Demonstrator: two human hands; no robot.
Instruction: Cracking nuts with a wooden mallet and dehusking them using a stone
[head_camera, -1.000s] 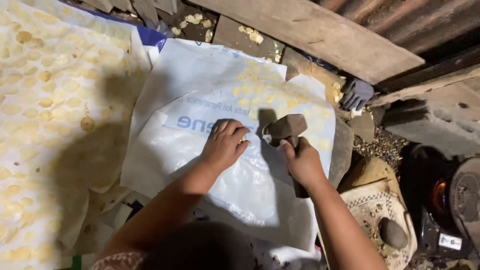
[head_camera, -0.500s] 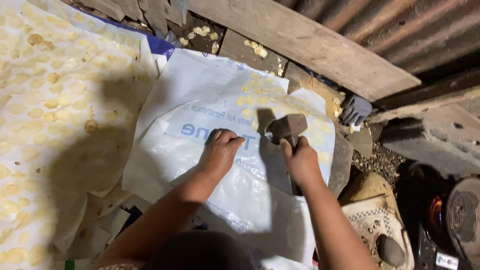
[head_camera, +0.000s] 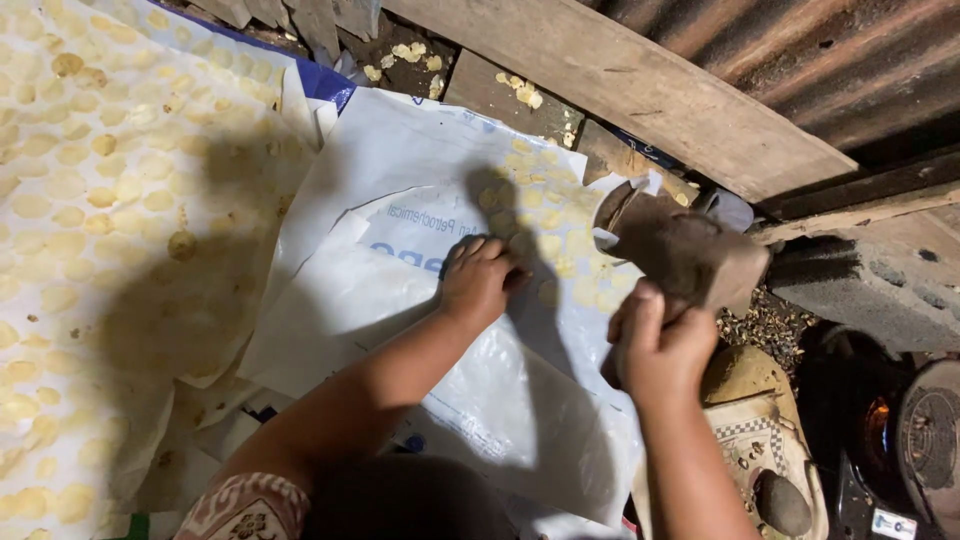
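the person has two bare hands in view. the right hand (head_camera: 655, 345) is closed tight around the handle of one big mallet (head_camera: 690, 255), and the brown block head of the mallet is lifted up above the sheet. the left hand (head_camera: 478, 282) lies palm down on one white plastic sheet (head_camera: 400, 290), with the fingers curled a little and pressing on it; it holds nothing. the sheet is spread flat in front of the person, in the middle of the view, with blue letters on it. many small flat yellow pieces (head_camera: 545, 215) lie on the sheet near the left hand, too many and too faint to count.

to the left is one big pale sheet (head_camera: 90, 200) covered with lots of flat yellow discs, far too many to count. one wide wooden plank (head_camera: 620, 85) runs across the top. one grey block (head_camera: 880, 280) sits on the right. one round stone (head_camera: 738, 372) sits just under the right hand.
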